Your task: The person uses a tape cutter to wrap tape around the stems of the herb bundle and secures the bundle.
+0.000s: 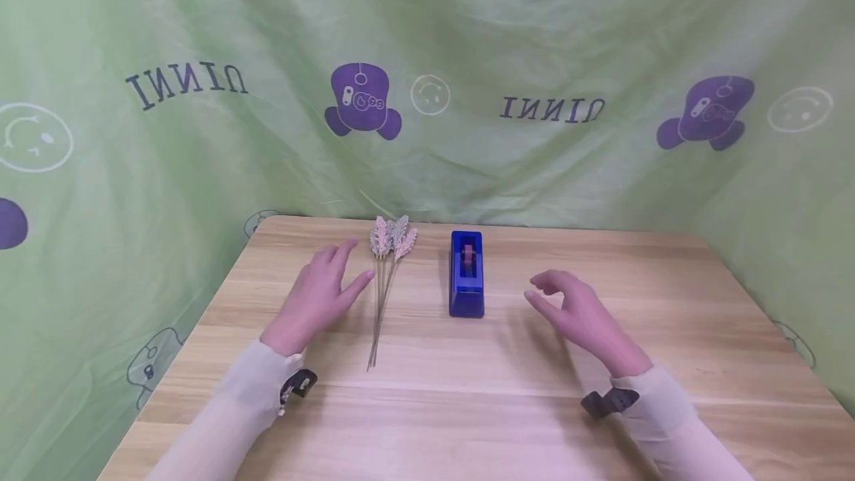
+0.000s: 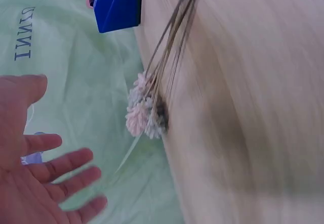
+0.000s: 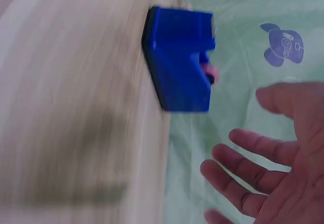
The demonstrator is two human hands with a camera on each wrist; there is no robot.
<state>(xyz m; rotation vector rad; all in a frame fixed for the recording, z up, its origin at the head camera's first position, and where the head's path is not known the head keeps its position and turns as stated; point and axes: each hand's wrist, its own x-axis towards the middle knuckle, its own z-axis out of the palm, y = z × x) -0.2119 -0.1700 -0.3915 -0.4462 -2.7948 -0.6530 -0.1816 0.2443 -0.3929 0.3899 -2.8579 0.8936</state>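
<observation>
A small bunch of pink and grey-blue artificial flowers [image 1: 392,237] on thin stems lies on the table, left of the middle. Just left of it my left hand [image 1: 317,292] is held over the table, fingers spread, holding nothing. In the left wrist view the same flowers [image 2: 144,113] appear beyond the fingertips. A blue tape dispenser [image 1: 467,273] with a pink roll stands right of the flowers. My right hand [image 1: 577,310] hovers to the right of the dispenser with thumb and fingers apart. The right wrist view shows the dispenser [image 3: 179,62] beyond those relaxed fingers.
The light wooden table [image 1: 427,421] ends at a back edge close behind the flowers and dispenser. A green curtain [image 1: 454,169] with purple figures and lettering hangs behind it and along both sides. Dark wrist cameras sit on both cuffs.
</observation>
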